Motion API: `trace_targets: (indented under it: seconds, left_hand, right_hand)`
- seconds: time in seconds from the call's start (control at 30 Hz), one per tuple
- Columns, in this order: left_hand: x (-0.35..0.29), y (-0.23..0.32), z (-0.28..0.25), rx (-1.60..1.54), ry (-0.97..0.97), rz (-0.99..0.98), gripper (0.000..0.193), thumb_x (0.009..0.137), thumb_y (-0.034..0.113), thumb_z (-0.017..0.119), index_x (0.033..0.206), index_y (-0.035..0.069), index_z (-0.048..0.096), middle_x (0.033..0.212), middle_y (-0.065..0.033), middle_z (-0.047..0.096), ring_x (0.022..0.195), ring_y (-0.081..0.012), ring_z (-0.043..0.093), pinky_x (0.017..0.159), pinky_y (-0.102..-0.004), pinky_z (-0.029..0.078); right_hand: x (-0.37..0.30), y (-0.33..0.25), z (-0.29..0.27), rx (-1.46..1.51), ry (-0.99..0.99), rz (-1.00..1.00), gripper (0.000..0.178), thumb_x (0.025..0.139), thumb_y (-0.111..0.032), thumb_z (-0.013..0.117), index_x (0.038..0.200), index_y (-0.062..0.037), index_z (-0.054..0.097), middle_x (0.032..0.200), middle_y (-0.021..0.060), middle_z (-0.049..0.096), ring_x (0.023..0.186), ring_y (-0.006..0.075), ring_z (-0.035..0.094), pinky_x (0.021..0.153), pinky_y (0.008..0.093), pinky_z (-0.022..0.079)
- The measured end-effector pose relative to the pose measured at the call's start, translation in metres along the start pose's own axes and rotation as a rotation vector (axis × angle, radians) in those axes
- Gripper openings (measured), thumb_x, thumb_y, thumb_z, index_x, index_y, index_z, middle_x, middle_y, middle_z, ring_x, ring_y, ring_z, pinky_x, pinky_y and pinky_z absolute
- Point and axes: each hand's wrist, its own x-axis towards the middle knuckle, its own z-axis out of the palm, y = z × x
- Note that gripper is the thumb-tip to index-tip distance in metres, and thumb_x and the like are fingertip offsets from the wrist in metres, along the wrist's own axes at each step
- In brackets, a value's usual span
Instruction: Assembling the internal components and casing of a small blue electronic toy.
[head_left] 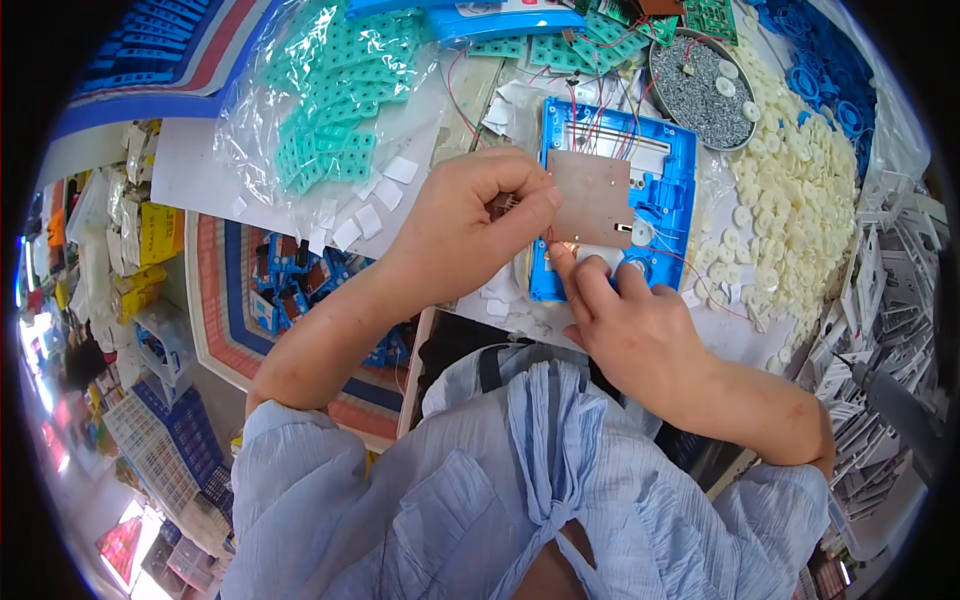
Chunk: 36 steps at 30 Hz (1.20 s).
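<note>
My left hand (470, 215) is closed, its thumb and index finger pinched together at the left edge of a flat brown circuit board (590, 195). A small dark brown part with metal pins (502, 205) shows within its curled fingers. The board lies over an open blue plastic casing (675, 170), with thin coloured wires running out beyond its far edge. My right hand (640, 325) rests over the casing's near edge. Its index finger reaches to the board's lower left corner by a red wire, and the other fingers are bent and apart. What lies under its fingertips is hidden.
Teal square pieces (345, 90) in a clear bag lie at the far left, with white paper squares (365, 205) near them. A round tray of small grey metal pieces (705, 95) and a heap of cream plastic discs (790, 190) stand right. A striped bin (225, 290) sits lower left.
</note>
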Motion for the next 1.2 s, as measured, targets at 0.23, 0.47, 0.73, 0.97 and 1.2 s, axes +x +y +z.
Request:
trace_targets:
  seconds: [0.23, 0.47, 0.73, 0.97, 1.2]
  left_hand:
    - [0.000, -0.007, 0.007, -0.205, 0.144, -0.079, 0.022, 0.098, 0.017, 0.069, 0.085, -0.001, 0.069, 0.071, 0.0012, 0.062, 0.060, -0.0042, 0.049, 0.055, -0.0227, 0.037]
    - [0.002, -0.003, 0.009, -0.408, 0.062, -0.161, 0.025, 0.101, 0.022, 0.066, 0.088, 0.001, 0.071, 0.072, -0.0007, 0.066, 0.060, -0.0035, 0.054, 0.054, -0.0207, 0.042]
    - [0.005, 0.003, 0.015, -0.530, 0.095, -0.246, 0.026, 0.103, 0.022, 0.062, 0.090, 0.000, 0.068, 0.073, -0.0051, 0.066, 0.061, -0.0078, 0.060, 0.056, -0.0228, 0.048]
    - [0.005, -0.004, 0.015, -0.535, 0.072, -0.229, 0.026, 0.104, 0.021, 0.059, 0.089, 0.001, 0.064, 0.083, -0.0093, 0.070, 0.062, -0.0107, 0.062, 0.056, -0.0250, 0.050]
    - [0.002, -0.002, 0.016, -0.487, 0.019, -0.180, 0.024, 0.103, 0.018, 0.063, 0.085, 0.002, 0.064, 0.078, -0.0041, 0.069, 0.061, -0.0068, 0.061, 0.055, -0.0216, 0.049]
  right_hand:
    - [0.001, 0.011, -0.005, 0.077, -0.014, -0.037, 0.067, 0.082, -0.019, 0.070, 0.143, 0.0004, 0.053, 0.098, 0.0050, 0.055, 0.082, 0.0193, 0.060, 0.052, 0.0284, 0.054]
    - [-0.001, 0.026, -0.016, 0.246, -0.054, -0.079, 0.065, 0.079, -0.024, 0.076, 0.138, -0.0015, 0.057, 0.101, 0.0059, 0.059, 0.090, 0.0209, 0.062, 0.060, 0.0312, 0.055]
    - [-0.004, 0.034, -0.001, 0.435, 0.144, -0.029, 0.061, 0.079, -0.029, 0.078, 0.133, -0.0078, 0.061, 0.099, 0.0067, 0.060, 0.085, 0.0235, 0.066, 0.063, 0.0336, 0.055]
    - [0.000, 0.027, -0.004, 0.422, 0.110, 0.027, 0.059, 0.082, -0.028, 0.077, 0.135, -0.0096, 0.059, 0.099, 0.0073, 0.058, 0.085, 0.0243, 0.066, 0.063, 0.0342, 0.055]
    - [0.002, 0.013, -0.007, 0.294, 0.020, 0.111, 0.061, 0.082, -0.027, 0.077, 0.137, -0.0111, 0.056, 0.099, 0.0073, 0.057, 0.083, 0.0239, 0.065, 0.064, 0.0341, 0.055]
